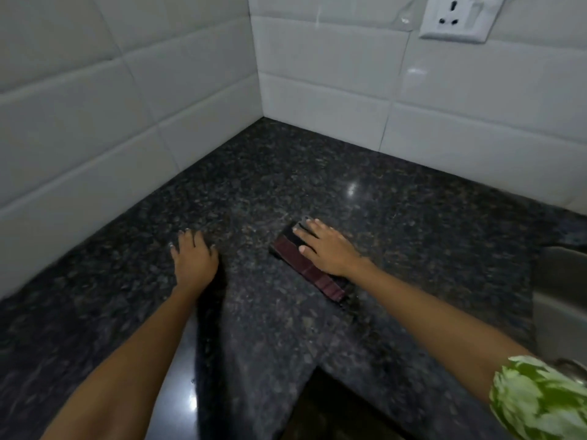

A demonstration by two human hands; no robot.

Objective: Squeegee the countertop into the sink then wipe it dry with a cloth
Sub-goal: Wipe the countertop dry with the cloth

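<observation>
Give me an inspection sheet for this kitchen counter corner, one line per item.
Surface: dark speckled granite countertop, glossy, with a light glare spot.
Job's things: folded dark red cloth flat on the countertop; metal sink at the right edge; squeegee not seen.
Clutter: nothing seen.
Grip: right hand pressed flat on the cloth; left hand spread bare on the countertop, holding nothing.
Cables: nothing seen.
Surroundings: white tiled walls meeting in a corner; white wall socket upper right; green patterned sleeve on the right arm.
</observation>
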